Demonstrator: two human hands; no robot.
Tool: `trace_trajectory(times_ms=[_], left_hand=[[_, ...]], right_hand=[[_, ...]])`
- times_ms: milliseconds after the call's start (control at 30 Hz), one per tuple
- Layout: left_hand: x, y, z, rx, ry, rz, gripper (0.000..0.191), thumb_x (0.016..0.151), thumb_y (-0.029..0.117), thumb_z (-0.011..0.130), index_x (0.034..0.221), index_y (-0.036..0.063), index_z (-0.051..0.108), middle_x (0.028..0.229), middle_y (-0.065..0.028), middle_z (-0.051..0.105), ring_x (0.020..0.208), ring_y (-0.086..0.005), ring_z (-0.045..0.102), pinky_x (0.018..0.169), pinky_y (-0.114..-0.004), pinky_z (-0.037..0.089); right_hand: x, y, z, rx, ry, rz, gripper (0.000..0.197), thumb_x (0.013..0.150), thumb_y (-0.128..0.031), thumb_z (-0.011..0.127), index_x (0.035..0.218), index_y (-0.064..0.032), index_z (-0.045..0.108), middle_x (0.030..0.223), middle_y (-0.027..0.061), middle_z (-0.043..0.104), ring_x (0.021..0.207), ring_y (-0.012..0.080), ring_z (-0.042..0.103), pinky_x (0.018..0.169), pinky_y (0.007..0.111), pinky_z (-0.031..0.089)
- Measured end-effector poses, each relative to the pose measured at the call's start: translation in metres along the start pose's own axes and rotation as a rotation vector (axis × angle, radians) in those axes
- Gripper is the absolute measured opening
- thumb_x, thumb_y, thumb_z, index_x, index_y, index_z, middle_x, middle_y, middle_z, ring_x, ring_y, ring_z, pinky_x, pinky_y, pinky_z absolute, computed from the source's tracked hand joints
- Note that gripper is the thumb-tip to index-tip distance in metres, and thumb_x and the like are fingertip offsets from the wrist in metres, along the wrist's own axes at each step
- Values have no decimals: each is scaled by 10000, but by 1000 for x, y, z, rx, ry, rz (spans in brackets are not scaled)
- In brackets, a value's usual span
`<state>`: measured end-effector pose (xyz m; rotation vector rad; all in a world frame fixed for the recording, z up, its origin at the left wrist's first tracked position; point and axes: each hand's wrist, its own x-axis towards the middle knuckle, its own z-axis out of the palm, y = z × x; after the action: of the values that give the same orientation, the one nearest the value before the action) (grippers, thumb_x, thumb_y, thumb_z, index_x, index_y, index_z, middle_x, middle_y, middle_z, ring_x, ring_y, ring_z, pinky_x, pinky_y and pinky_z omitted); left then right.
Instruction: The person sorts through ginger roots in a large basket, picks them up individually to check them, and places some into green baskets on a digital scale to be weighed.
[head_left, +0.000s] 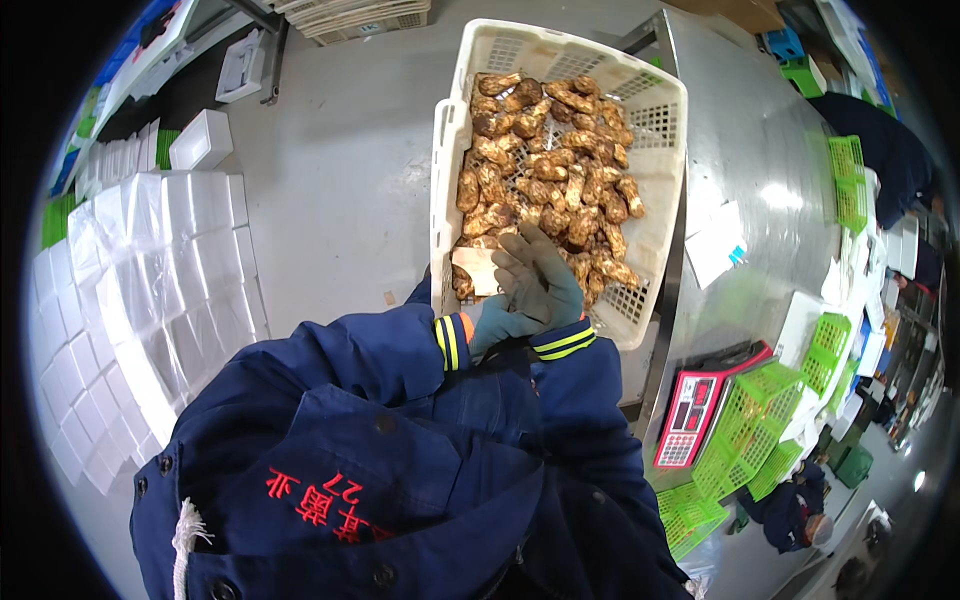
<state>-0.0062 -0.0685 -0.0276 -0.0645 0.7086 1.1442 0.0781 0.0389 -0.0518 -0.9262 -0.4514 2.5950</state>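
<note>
A cream plastic crate with slotted walls stands before me. Loose whole mushrooms, brown and cream and like matsutake, are spread over its floor. My right hand, in a grey glove with a soiled palm side, is over the near part of the crate. Its fingers are apart, with nothing visible in them. Against its wrist and palm lies my left hand in a blue-grey glove; its fingers are mostly hidden. A pale card lies just left of the right fingers, over some mushrooms. Whether a hand touches it, I cannot tell.
To the right runs a steel table with papers, a red scale and green baskets. White foam boxes are stacked at left under plastic film. Co-workers are at the far right.
</note>
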Motion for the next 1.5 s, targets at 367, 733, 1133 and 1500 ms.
trace_trajectory(times_ms=[367,733,1133,1500], left_hand=[[-4,0,-43,-32,136,-18,400,947,222,534,1277,-2,508,1115,-77,637,921,-125,608,823,-268,506],[7,30,-33,-269,90,188,427,949,195,561,1298,-17,436,1021,-88,566,930,-180,545,823,-327,471],[37,61,-34,-655,-27,225,430,1012,383,393,1274,48,457,1115,-187,617,965,-300,656,865,-398,542],[34,66,-33,-696,-103,450,439,1010,217,425,1397,34,328,1277,-195,499,1201,-311,518,1031,-434,459]], right_hand=[[168,-16,67,-2276,199,-101,515,834,-432,619,1192,-80,502,1101,161,628,1039,325,610,825,460,505],[104,-85,2,-800,20,-273,483,792,94,600,1267,61,517,1123,136,614,875,180,642,723,272,532],[31,-59,10,-1246,-319,-507,534,809,-20,711,1294,49,498,1307,156,544,1184,231,541,1005,338,423],[2,-48,29,-1133,-183,-492,426,800,17,660,1212,46,555,1174,157,606,1047,209,600,897,322,477]])
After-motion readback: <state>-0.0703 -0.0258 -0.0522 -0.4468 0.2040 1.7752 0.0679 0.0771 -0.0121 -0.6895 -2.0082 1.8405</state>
